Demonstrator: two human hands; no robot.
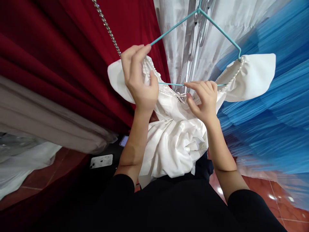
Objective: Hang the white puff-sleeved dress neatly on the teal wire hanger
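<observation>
A white dress (181, 138) with pearl-beaded edges and a large fabric flower hangs on a thin turquoise hanger (220, 30). My left hand (141, 75) is closed on the dress's beaded shoulder, its fingertips at the hanger's sloping arm. Near the middle of the neckline, my right hand (205, 98) pinches around the hanger's lower bar, with its thumb beside the pearl trim. The dress's other shoulder piece spreads out at the right, under the hanger's end.
Red fabric (84, 64) hangs at the left, with a beaded chain (107, 27) in front. Blue tulle (270, 119) fills the right. White cloth hangs behind. A white phone (101, 161) lies on a dark surface at the lower left.
</observation>
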